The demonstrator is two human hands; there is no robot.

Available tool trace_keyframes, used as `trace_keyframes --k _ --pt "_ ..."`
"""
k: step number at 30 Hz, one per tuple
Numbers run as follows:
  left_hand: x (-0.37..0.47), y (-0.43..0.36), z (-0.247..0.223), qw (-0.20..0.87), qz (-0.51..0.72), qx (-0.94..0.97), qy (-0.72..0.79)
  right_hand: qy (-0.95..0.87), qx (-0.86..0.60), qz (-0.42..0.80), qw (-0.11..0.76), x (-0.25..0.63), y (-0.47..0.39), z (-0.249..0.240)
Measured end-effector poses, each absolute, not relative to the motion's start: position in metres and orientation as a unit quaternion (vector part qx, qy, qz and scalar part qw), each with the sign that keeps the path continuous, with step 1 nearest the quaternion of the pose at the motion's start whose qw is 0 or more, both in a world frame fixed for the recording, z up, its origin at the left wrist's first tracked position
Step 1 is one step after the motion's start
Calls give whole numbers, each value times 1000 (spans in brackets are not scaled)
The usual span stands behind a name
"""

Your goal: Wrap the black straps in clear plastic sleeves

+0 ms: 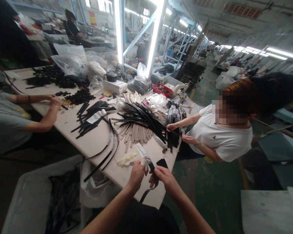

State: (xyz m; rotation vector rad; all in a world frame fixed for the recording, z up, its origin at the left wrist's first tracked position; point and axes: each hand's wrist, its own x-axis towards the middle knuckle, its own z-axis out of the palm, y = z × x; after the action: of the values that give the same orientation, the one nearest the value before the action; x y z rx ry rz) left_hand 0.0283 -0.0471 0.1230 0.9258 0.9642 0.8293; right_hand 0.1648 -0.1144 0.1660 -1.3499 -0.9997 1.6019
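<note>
Seeing the strip [150, 166] slant away-left | my left hand [136, 174] nearer its pale end [141, 151], right hand [165, 177] lower | both hands' fingers pinched closed on it

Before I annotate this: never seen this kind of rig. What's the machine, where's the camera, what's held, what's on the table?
There is no robot here, just a person working bare-handed. The single picture comes from a camera on that person's head, looking forward and down, so the forearms rise from the bottom edge.

The left hand and right hand are the wearer's. Both hold a dark strip, whose far part looks silvery white.

On the pale table lie black strips over a fan of beige strips, plus a red basket and a white box.

Other hands belong to co-workers: one in a grey top at left, one in a white shirt at right.
</note>
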Motion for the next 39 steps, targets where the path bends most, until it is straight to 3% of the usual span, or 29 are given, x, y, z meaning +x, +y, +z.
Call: trace_keyframes --k 4,9,16,21,26,31,39 --pt "15 -35 126 667 393 445 450 -390 -559 621 388 162 -117 159" --pt "16 -38 129 706 341 480 394 -408 -584 612 344 162 -80 165" --pt "3 -19 141 665 411 451 430 -400 -557 655 317 169 -85 172" --pt "6 -37 131 729 323 478 367 -403 -574 646 299 164 -87 167" --pt "1 -37 120 696 380 431 432 -385 -539 685 304 167 -97 157" --pt "3 -47 99 762 289 442 374 -383 -563 672 293 164 -98 140" --pt "-2 -48 97 737 303 462 389 -390 -573 666 276 178 -117 141"
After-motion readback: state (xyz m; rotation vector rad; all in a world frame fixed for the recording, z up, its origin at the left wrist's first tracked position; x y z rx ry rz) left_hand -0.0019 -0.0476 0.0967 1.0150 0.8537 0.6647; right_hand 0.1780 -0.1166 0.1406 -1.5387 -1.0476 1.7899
